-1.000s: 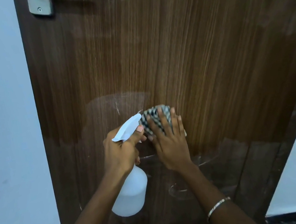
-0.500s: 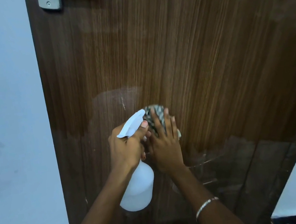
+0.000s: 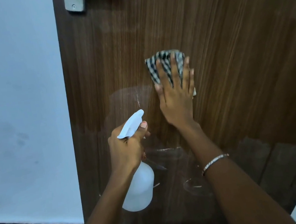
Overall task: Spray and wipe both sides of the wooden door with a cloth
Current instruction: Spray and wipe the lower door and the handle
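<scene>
Cloth (image 3: 165, 64): frame centre, flat on wooden door (image 3: 229, 41), under spread fingers (image 3: 176, 72) of right hand (image 3: 176, 95).
Spray bottle (image 3: 138, 187): lower centre, left hand (image 3: 126, 150) curled round its neck.

Head view, close, facing down door (image 3: 210, 44).

You wear a thin silver bracelet (image 3: 215, 161) on your right wrist, low before the door (image 3: 229, 41) (left thumbnail (image 3: 143, 125) painted pink)

Cloth (image 3: 153, 70) mostly under right hand (image 3: 177, 97), seemingly folded
</scene>
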Motion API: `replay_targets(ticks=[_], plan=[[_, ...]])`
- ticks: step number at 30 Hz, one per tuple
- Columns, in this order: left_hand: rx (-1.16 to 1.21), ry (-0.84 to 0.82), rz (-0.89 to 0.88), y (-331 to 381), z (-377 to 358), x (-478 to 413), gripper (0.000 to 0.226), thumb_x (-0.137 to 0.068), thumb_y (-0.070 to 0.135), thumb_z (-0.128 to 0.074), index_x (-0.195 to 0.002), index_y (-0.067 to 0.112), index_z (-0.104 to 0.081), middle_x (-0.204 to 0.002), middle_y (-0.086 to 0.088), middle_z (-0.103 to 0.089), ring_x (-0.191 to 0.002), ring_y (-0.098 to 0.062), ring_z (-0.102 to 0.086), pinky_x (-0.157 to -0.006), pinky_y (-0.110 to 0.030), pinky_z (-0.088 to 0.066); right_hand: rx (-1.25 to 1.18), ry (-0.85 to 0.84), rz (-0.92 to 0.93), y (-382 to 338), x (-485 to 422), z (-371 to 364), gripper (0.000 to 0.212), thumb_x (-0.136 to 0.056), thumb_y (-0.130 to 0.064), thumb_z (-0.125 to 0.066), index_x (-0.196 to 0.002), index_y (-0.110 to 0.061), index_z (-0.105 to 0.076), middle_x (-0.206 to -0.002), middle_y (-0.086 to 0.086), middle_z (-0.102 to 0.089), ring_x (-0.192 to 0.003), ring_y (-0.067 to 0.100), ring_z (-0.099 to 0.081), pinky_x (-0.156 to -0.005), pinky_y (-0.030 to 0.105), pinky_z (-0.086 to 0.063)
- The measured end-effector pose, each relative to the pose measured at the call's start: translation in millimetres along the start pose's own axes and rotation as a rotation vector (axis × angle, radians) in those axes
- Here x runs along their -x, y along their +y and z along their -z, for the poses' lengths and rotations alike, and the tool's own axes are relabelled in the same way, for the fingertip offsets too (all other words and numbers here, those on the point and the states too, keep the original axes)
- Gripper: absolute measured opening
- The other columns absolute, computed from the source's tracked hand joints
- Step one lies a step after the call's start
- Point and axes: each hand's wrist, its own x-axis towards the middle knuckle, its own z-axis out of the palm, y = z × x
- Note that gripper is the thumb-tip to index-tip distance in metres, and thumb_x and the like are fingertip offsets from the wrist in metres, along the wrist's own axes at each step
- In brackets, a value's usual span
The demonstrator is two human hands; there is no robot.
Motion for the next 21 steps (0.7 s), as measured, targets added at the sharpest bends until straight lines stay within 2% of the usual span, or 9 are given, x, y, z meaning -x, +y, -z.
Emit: replay_targets(ticks=[3, 4, 5, 7, 10, 12, 15, 19, 21], plan=[[-0.018, 0.01, -0.029, 0.9, 8.7, 0.8, 0.004, -0.089, 0.028, -0.07, -0.09, 0.029, -0.066, -0.078, 0.007, -0.072, -0.059, -0.009, -0.066, -0.046, -0.015, -0.049, -0.005, -0.119, 0.08, -8.4, 83.1, -22.5, 0.063, -0.109, -0.039, -0.048, -0.165, -0.028, -0.02, -0.173, 0.007, -0.002, -0.158, 0.04, 0.001, -0.128, 0.057, -0.002], [-0.023, 0.01, -0.033, 1.6, 12.2, 0.5, 0.009, -0.089, 0.026, -0.069, -0.089, 0.032, -0.064, -0.078, 0.013, -0.069, -0.061, -0.003, -0.066, -0.047, -0.01, -0.048, 0.005, -0.186, 0.132, -9.8, 111.9, -28.8, 0.065, -0.107, -0.041, -0.051, -0.164, -0.029, -0.022, -0.173, 0.006, -0.004, -0.158, 0.039, 0.0, -0.127, 0.058, -0.005], [-0.024, 0.01, -0.024, 2.1, 15.7, -0.3, 0.009, -0.089, 0.026, -0.07, -0.092, 0.032, -0.063, -0.081, 0.016, -0.067, -0.066, -0.002, -0.067, -0.048, -0.007, -0.046, 0.016, -0.239, 0.166, -10.9, 133.7, -32.7, 0.065, -0.107, -0.044, -0.05, -0.164, -0.03, -0.023, -0.173, 0.005, -0.006, -0.159, 0.038, 0.0, -0.127, 0.058, -0.008], [-0.059, 0.013, -0.016, 0.9, 21.2, -3.3, 0.013, -0.089, 0.028, -0.07, -0.101, 0.026, -0.065, -0.088, 0.009, -0.07, -0.07, -0.009, -0.068, -0.05, -0.01, -0.049, 0.02, -0.274, 0.164, -11.6, 143.3, -34.0, 0.06, -0.109, -0.045, -0.043, -0.164, -0.033, -0.021, -0.174, 0.002, -0.004, -0.159, 0.035, 0.003, -0.127, 0.057, -0.009], [-0.078, 0.014, -0.03, -1.1, 25.7, -7.1, 0.005, -0.09, 0.029, -0.07, -0.093, 0.028, -0.067, -0.081, 0.005, -0.072, -0.063, -0.01, -0.068, -0.049, -0.019, -0.053, 0.015, -0.202, 0.141, -14.3, 92.5, -21.5, 0.061, -0.11, -0.039, -0.043, -0.165, -0.034, -0.017, -0.174, 0.001, 0.001, -0.159, 0.034, 0.008, -0.128, 0.053, 0.002], [-0.073, 0.022, -0.011, -3.1, 26.1, -9.0, 0.014, -0.088, 0.028, -0.071, -0.1, 0.023, -0.066, -0.083, 0.004, -0.071, -0.062, -0.014, -0.067, -0.048, -0.02, -0.052, -0.002, -0.115, 0.075, -15.1, 37.0, -11.2, 0.059, -0.112, -0.04, -0.038, -0.165, -0.032, -0.015, -0.174, 0.004, 0.0, -0.158, 0.036, 0.009, -0.127, 0.05, 0.009], [-0.071, 0.048, 0.027, -8.3, 30.0, -12.3, 0.03, -0.086, 0.032, -0.073, -0.111, 0.02, -0.063, -0.095, 0.0, -0.07, -0.071, -0.023, -0.067, -0.053, -0.02, -0.053, -0.025, 0.004, -0.019, -18.3, -29.0, 0.2, 0.056, -0.112, -0.042, -0.034, -0.165, -0.029, -0.018, -0.173, 0.009, -0.006, -0.158, 0.041, 0.002, -0.127, 0.052, 0.007], [-0.05, 0.091, 0.024, -13.7, 36.2, -12.1, 0.056, -0.069, 0.054, -0.067, -0.11, 0.016, -0.064, -0.097, -0.006, -0.07, -0.078, -0.028, -0.067, -0.063, -0.024, -0.053, -0.02, 0.049, -0.056, -31.0, -11.0, -9.4, 0.056, -0.112, -0.04, -0.033, -0.165, -0.027, -0.02, -0.173, 0.011, -0.01, -0.158, 0.041, 0.0, -0.128, 0.055, 0.001], [-0.071, 0.106, 0.004, -13.3, 42.0, -11.8, 0.053, -0.07, 0.055, -0.066, -0.106, 0.016, -0.065, -0.092, -0.006, -0.07, -0.075, -0.027, -0.067, -0.062, -0.026, -0.054, -0.038, -0.016, -0.056, -40.7, 37.4, -23.3, 0.057, -0.112, -0.039, -0.034, -0.165, -0.027, -0.018, -0.173, 0.009, -0.006, -0.158, 0.039, 0.004, -0.127, 0.056, -0.001]])
